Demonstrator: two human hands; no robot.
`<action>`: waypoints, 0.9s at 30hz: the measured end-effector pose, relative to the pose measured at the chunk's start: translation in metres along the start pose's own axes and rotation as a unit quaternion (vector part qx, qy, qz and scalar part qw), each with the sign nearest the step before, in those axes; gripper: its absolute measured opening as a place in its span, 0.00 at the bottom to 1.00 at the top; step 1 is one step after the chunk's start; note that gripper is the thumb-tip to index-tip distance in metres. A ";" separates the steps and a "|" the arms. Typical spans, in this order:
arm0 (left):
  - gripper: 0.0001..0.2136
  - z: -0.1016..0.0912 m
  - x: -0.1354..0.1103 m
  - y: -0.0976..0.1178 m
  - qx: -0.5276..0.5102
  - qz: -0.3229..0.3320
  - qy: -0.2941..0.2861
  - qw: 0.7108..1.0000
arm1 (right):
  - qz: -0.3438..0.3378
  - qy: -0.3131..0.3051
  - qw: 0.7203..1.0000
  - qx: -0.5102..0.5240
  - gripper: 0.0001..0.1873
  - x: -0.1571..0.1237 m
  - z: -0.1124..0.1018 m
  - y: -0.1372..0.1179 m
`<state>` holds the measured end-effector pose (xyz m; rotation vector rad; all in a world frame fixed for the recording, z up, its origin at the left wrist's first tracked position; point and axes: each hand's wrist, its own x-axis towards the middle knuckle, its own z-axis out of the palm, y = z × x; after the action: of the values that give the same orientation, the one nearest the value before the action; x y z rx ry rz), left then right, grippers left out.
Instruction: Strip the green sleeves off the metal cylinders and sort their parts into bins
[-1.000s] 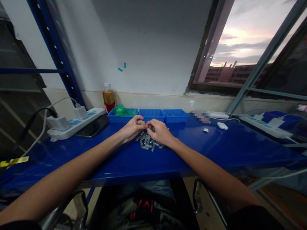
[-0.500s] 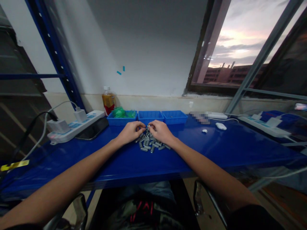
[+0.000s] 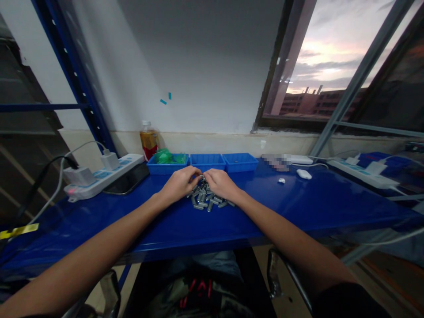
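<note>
A loose pile of small grey metal cylinders [image 3: 210, 206] lies on the blue table. Over the pile's far left side, my left hand [image 3: 180, 183] has its thumb and fingertips pinched together. My right hand [image 3: 221, 183] meets it from the other side, fingers curled and closed, its tips almost touching the left ones. A tiny silvery bit shows between the fingertips, too small to name. Just beyond my hands stand three blue trays: the left tray [image 3: 151, 168] with green plastic [image 3: 165, 156] in it, the middle tray [image 3: 207, 160] and the right tray [image 3: 240, 166].
On the left lie a power strip [image 3: 96, 181] with chargers and a dark phone [image 3: 127, 180]. A drink bottle [image 3: 149, 142] stands by the wall. To the right are a white earbud case [image 3: 304, 174], an earbud [image 3: 281, 181] and another power strip [image 3: 362, 174] with cables.
My right fingertips have dipped slightly, and the silvery bit between the hands is less visible. Both hands stay over the pile. The whole view has shifted a little.
</note>
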<state>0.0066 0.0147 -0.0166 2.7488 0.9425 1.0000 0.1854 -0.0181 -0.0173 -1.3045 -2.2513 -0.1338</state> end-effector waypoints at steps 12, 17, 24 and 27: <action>0.09 0.003 -0.001 0.002 0.010 0.028 0.036 0.999 | 0.021 -0.020 0.999 -0.016 0.16 0.001 -0.003 -0.002; 0.08 0.006 -0.002 0.004 0.013 0.025 0.043 0.999 | 0.048 -0.035 0.997 -0.044 0.15 0.000 0.000 -0.005; 0.07 0.007 -0.004 0.008 0.018 0.028 0.044 0.998 | 0.046 -0.039 0.996 -0.066 0.17 0.001 0.000 -0.006; 0.08 0.006 -0.003 0.007 0.017 0.024 0.043 0.999 | 0.048 -0.031 0.997 -0.055 0.17 0.001 -0.001 -0.005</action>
<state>0.0123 0.0080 -0.0211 2.7883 0.9168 1.1299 0.1814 -0.0208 -0.0151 -1.4911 -2.2559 -0.1859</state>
